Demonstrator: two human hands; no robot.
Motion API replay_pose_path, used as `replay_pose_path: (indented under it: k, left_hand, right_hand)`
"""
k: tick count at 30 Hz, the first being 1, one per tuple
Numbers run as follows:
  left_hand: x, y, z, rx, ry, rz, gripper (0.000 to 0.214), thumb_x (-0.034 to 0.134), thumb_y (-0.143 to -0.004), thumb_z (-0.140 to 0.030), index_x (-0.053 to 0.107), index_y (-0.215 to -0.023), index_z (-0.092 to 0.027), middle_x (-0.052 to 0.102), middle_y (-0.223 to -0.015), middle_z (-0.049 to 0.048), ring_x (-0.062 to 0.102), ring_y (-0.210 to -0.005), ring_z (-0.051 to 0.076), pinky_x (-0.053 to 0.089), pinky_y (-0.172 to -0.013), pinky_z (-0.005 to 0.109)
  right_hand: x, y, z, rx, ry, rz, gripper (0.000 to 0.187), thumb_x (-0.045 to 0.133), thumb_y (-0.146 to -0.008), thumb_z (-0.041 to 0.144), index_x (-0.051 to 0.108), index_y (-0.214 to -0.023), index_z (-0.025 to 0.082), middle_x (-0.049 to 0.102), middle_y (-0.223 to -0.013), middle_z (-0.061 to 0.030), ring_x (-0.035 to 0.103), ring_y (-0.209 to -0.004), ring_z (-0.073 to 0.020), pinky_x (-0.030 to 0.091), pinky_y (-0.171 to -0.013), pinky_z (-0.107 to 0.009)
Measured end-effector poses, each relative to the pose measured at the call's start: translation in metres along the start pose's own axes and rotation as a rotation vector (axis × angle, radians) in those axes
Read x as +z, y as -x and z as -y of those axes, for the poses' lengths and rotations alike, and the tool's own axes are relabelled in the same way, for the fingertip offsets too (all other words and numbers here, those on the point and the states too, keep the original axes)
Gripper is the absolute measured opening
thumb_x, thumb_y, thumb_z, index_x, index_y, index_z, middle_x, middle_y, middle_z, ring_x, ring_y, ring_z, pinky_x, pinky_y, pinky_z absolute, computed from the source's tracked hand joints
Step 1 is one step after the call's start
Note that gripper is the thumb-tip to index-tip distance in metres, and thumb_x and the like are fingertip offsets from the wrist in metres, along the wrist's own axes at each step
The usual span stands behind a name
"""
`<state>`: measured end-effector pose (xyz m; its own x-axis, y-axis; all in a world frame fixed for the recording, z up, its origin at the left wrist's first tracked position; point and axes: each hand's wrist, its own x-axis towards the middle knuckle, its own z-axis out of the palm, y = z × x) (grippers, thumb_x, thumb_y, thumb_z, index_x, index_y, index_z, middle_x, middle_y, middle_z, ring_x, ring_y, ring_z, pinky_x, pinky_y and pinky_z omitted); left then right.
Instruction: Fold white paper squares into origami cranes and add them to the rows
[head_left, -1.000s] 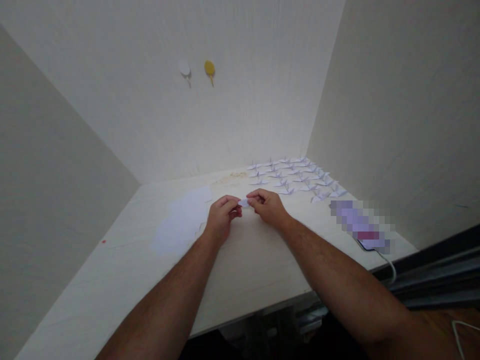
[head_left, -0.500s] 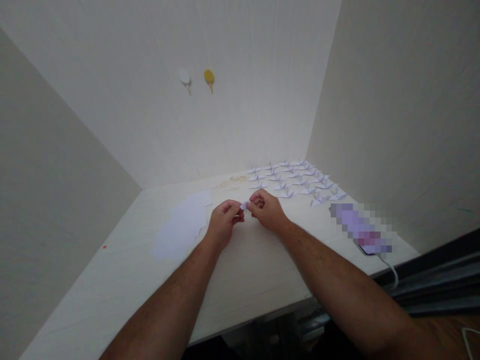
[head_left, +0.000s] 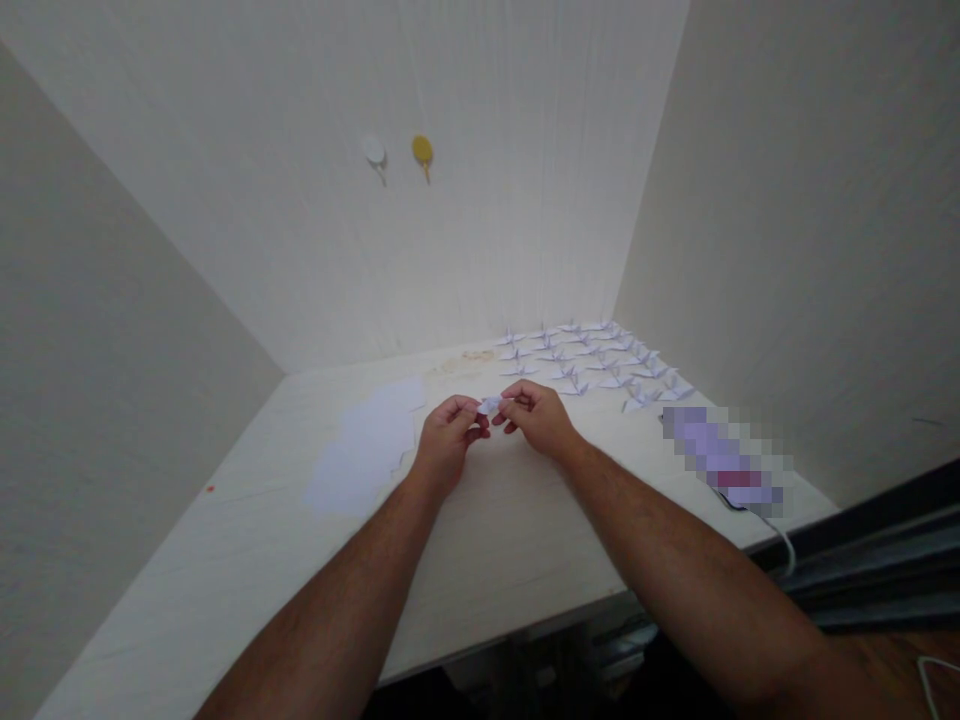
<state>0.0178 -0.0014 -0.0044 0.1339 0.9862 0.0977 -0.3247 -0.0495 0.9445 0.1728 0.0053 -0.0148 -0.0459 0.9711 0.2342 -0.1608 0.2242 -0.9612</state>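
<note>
Just above the table's middle, a small folded white paper (head_left: pixel 490 405) is held between my two hands. My left hand (head_left: pixel 450 435) pinches its left end between thumb and fingers. At its right end, the thumb and index finger of my right hand (head_left: pixel 538 415) grip it. Parts of the paper are hidden behind the fingertips, so its full shape cannot be made out. Beyond my right hand stand several folded paper cranes (head_left: pixel 577 382) in rows. Left of my left hand lie overlapping white paper sheets (head_left: pixel 360 450).
A phone (head_left: pixel 720 455), its screen blurred out, lies at the right with a white cable (head_left: pixel 787 550) attached. White (head_left: pixel 375 151) and yellow (head_left: pixel 422 150) round hooks are on the back wall. Walls enclose the pale table (head_left: pixel 510 560) on three sides. A small red speck is at the left.
My right fingers have shifted slightly on the paper, and more of it shows between the hands. The view has tilted a little. The cranes and sheets stay in place.
</note>
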Motion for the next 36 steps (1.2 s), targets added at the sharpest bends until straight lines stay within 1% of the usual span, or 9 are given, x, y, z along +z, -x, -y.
replay_pose_path:
  k: [4, 6, 11, 14, 17, 21, 27, 31, 36]
  left_hand:
    - [0.001, 0.0, -0.002, -0.012, 0.064, -0.041, 0.022, 0.078, -0.07, -0.031, 0.063, -0.074, -0.015, 0.068, -0.086, 0.0036, 0.065, -0.074, 0.014, 0.053, -0.063, 0.027]
    - [0.001, -0.001, -0.002, -0.025, 0.108, -0.054, 0.021, 0.077, -0.071, -0.028, 0.061, -0.074, -0.015, 0.07, -0.09, 0.0051, 0.067, -0.077, 0.015, 0.054, -0.066, 0.028]
    - [0.001, -0.003, -0.001, -0.069, 0.183, -0.097, 0.014, 0.068, -0.078, -0.019, 0.055, -0.077, -0.016, 0.072, -0.076, 0.0065, 0.072, -0.073, 0.016, 0.056, -0.072, 0.029]
    - [0.002, -0.003, -0.001, -0.088, 0.177, -0.112, 0.012, 0.064, -0.08, -0.017, 0.052, -0.079, -0.017, 0.072, -0.075, 0.0062, 0.072, -0.071, 0.017, 0.057, -0.071, 0.03]
    - [0.003, -0.002, -0.002, -0.075, 0.13, -0.118, 0.012, 0.065, -0.08, -0.019, 0.054, -0.08, -0.017, 0.072, -0.077, 0.0059, 0.073, -0.07, 0.017, 0.057, -0.069, 0.029]
    - [0.003, -0.003, -0.002, -0.039, 0.009, -0.125, 0.013, 0.067, -0.078, -0.021, 0.055, -0.082, -0.017, 0.068, -0.068, 0.0021, 0.072, -0.065, 0.018, 0.057, -0.065, 0.029]
    - [0.004, -0.004, -0.002, -0.057, 0.043, -0.117, 0.011, 0.064, -0.079, -0.019, 0.054, -0.08, -0.017, 0.07, -0.068, 0.0044, 0.073, -0.067, 0.019, 0.058, -0.067, 0.03]
    - [0.006, -0.004, -0.001, -0.061, 0.052, -0.109, 0.01, 0.063, -0.079, -0.017, 0.053, -0.08, -0.017, 0.07, -0.068, 0.0047, 0.073, -0.065, 0.019, 0.059, -0.066, 0.03]
    - [0.005, -0.005, 0.0, -0.047, 0.056, -0.146, 0.01, 0.064, -0.078, -0.018, 0.054, -0.08, -0.017, 0.069, -0.066, 0.0037, 0.073, -0.063, 0.019, 0.058, -0.062, 0.03]
  right_hand:
    - [-0.005, -0.002, 0.001, 0.032, -0.053, -0.029, 0.032, 0.08, -0.063, 0.043, 0.065, -0.074, 0.017, 0.069, -0.062, -0.0014, 0.065, -0.055, -0.0145, 0.052, -0.05, -0.026]
    - [-0.006, -0.002, 0.001, 0.032, -0.067, -0.041, 0.031, 0.081, -0.062, 0.042, 0.069, -0.076, 0.017, 0.068, -0.061, -0.0012, 0.062, -0.052, -0.0127, 0.051, -0.049, -0.026]
    - [-0.007, -0.001, 0.006, 0.083, -0.147, -0.05, 0.022, 0.078, -0.062, 0.035, 0.071, -0.07, 0.016, 0.064, -0.056, 0.0005, 0.057, -0.047, -0.0105, 0.05, -0.049, -0.025]
    - [-0.006, 0.001, 0.01, 0.115, -0.182, -0.028, 0.016, 0.073, -0.062, 0.03, 0.07, -0.068, 0.016, 0.062, -0.053, 0.0009, 0.056, -0.045, -0.0105, 0.049, -0.048, -0.025]
    - [-0.006, 0.0, 0.012, 0.146, -0.161, -0.034, 0.013, 0.07, -0.059, 0.026, 0.068, -0.067, 0.016, 0.061, -0.049, 0.0023, 0.055, -0.042, -0.0109, 0.049, -0.046, -0.025]
    - [-0.007, -0.003, 0.01, 0.189, -0.135, -0.049, 0.01, 0.065, -0.059, 0.026, 0.063, -0.065, 0.018, 0.058, -0.048, 0.0039, 0.054, -0.041, -0.0106, 0.049, -0.046, -0.025]
    - [-0.008, -0.006, 0.01, 0.23, -0.206, -0.012, 0.012, 0.065, -0.06, 0.025, 0.059, -0.068, 0.018, 0.061, -0.059, 0.0019, 0.062, -0.054, -0.0135, 0.052, -0.047, -0.024]
    - [-0.009, -0.004, 0.011, 0.227, -0.212, 0.031, 0.014, 0.065, -0.061, 0.026, 0.059, -0.07, 0.017, 0.062, -0.061, 0.0002, 0.06, -0.054, -0.0124, 0.049, -0.046, -0.022]
    - [-0.008, -0.004, 0.008, 0.222, -0.133, -0.004, 0.014, 0.068, -0.06, 0.027, 0.061, -0.068, 0.018, 0.061, -0.057, 0.0015, 0.059, -0.052, -0.0116, 0.048, -0.045, -0.022]
